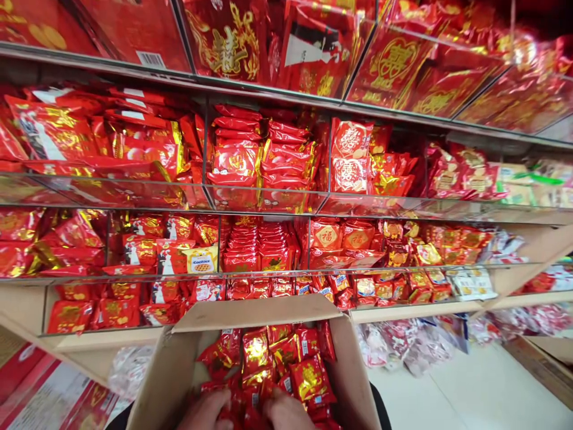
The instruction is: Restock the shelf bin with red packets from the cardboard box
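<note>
An open cardboard box stands in front of me, heaped with small red and gold foil packets. Both hands reach down inside it at the near end. My left hand, slightly blurred, curls its fingers around red packets on the left part of the heap. Just right of it, my right hand has its fingers closed on red packets in the middle. Other packets partly cover the fingertips of both hands.
Beyond the box rise shelves with clear fronts, their compartments full of red packets. A yellow cookie packet stands out among them. Clear plastic bags lie under the bottom shelf. Another carton sits on the floor at right.
</note>
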{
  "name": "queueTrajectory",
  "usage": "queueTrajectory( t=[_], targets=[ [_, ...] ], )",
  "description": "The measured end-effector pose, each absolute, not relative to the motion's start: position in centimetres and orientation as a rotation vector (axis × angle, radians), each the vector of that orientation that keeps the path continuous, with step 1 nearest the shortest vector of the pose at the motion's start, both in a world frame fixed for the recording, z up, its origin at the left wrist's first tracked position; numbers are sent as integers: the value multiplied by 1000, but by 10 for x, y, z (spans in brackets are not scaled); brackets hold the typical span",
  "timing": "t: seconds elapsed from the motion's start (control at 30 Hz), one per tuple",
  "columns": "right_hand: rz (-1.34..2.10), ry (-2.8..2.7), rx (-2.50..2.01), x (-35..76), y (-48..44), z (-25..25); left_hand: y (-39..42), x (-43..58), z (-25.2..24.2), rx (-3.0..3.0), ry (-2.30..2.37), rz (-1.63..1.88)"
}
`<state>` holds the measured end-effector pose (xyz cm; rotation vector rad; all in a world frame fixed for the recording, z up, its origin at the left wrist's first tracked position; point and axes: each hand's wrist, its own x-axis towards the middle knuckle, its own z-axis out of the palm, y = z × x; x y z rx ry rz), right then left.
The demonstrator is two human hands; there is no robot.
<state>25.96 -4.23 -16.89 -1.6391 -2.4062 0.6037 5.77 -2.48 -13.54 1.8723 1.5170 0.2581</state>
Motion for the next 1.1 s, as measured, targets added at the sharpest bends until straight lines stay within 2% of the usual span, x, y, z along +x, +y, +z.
queueTrajectory(
  t=[0.07, 0.17, 0.3, 0.43, 0.73, 0.87, 1.0, 1.1],
  targets=[
    [727, -2185, -1559, 270, -43, -139, -25, 54, -119, 1854, 1475, 355],
    [1136, -1534, -1424, 282, -42, -94, -24, 55, -96, 1798, 1419, 497],
    [1427, -949, -1156, 285, -40, -63, -26, 76, -73, 1563, 1172, 608],
    [1434, -872, -1073, 280, -42, -59, -29, 99, -57, 1317, 1001, 674],
    [1308, -687, -1059, 273, -38, -76, -34, 108, -61, 1412, 955, 622],
    [1396, -728, -1032, 274, -46, -83, -38, 105, -63, 1352, 907, 583],
    [1520, -860, -994, 284, -49, -63, -40, 98, -71, 1374, 1000, 574],
    [1367, -927, -1043, 294, -29, -25, -39, 86, -89, 1422, 1283, 629]
  ],
)
